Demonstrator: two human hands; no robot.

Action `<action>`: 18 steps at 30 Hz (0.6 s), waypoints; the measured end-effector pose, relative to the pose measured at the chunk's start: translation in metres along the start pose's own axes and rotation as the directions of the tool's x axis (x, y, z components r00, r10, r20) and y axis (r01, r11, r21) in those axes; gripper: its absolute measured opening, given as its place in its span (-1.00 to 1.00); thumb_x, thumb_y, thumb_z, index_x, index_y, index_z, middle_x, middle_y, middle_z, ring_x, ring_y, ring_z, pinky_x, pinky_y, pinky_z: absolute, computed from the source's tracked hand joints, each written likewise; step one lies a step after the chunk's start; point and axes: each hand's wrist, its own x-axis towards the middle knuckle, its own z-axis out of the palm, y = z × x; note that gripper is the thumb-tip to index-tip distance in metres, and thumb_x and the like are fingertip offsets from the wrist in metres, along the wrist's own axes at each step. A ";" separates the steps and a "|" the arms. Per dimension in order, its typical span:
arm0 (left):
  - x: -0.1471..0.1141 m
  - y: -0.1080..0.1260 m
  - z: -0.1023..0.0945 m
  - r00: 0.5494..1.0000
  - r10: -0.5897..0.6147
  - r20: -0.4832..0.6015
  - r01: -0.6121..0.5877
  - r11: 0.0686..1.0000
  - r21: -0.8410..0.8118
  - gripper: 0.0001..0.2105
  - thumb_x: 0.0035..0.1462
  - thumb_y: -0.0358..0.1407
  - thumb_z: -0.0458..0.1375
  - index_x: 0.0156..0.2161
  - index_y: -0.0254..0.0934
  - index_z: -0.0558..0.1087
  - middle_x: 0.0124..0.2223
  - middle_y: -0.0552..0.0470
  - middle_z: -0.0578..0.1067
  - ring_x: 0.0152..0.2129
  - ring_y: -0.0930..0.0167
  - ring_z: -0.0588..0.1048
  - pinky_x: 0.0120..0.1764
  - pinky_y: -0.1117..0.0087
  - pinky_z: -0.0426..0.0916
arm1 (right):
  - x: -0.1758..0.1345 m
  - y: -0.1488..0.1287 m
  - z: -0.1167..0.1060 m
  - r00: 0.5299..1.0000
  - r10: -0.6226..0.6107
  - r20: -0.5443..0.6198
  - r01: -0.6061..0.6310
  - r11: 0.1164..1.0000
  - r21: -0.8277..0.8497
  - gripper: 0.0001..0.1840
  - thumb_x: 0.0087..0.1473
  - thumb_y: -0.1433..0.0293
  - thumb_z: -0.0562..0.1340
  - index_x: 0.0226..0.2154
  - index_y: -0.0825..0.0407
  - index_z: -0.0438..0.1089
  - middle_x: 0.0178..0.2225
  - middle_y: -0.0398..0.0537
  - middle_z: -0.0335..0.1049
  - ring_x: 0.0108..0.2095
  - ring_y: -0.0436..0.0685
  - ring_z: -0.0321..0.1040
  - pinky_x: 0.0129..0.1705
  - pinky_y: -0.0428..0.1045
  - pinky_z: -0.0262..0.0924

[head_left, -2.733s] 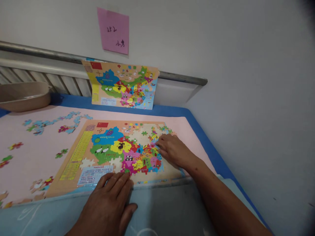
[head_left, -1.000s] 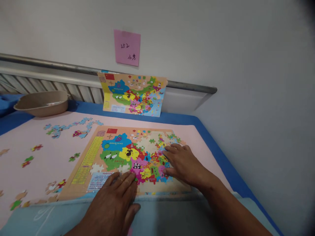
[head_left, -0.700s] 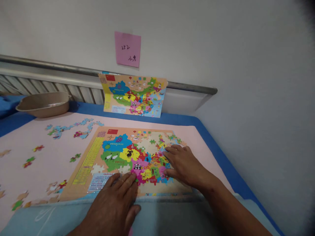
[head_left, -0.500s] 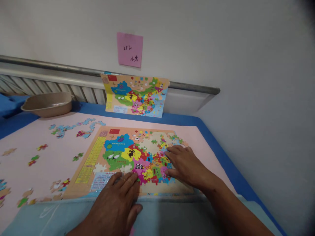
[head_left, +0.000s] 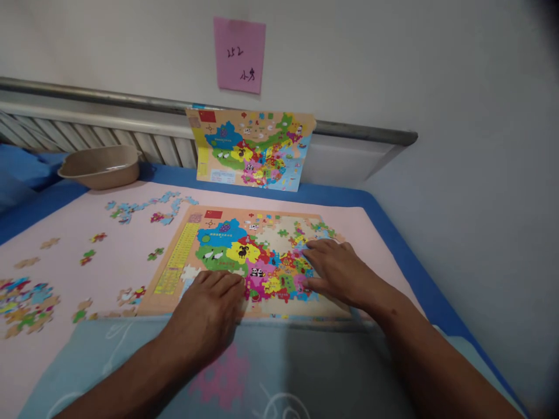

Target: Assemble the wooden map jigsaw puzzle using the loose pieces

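A jigsaw puzzle of a map [head_left: 222, 233] lies on the pink sheet, joined over much of its left and middle, with bare tray showing at the upper right and bottom. On its lower left part rests my left hand [head_left: 212, 299], fingers laid down close together, thumb out of sight, fingertips beside the magenta pieces. My right hand [head_left: 338, 267] lies over the right side, thumb apart from the fingers, touching colourful pieces near the map's edge. I can make out no piece in either hand; what lies under the palms is hidden.
Loose puzzle pieces [head_left: 28, 305] are heaped at the left, with a joined blue strip [head_left: 144, 205] farther back. A folded map picture [head_left: 257, 151] leans against the metal rail [head_left: 362, 132]. A beige basin [head_left: 102, 167] stands at the back left. Light blue cloth [head_left: 257, 366] covers the near side.
The view has tilted down and shifted left. My left hand has moved slightly up over the puzzle, its thumb now hidden. The right hand keeps about the same place on the puzzle.
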 end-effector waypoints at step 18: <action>-0.002 0.012 0.009 0.968 0.077 0.239 -0.050 0.992 -0.116 -0.76 0.41 -0.39 0.01 0.05 -0.24 0.47 0.15 -0.01 0.53 0.07 0.22 0.48 0.11 0.00 0.25 | -0.002 0.000 -0.001 1.000 -0.001 0.001 0.001 1.000 0.023 -0.57 0.23 0.11 0.38 0.02 0.03 0.48 0.12 0.16 0.40 0.14 0.44 0.28 0.05 0.22 0.17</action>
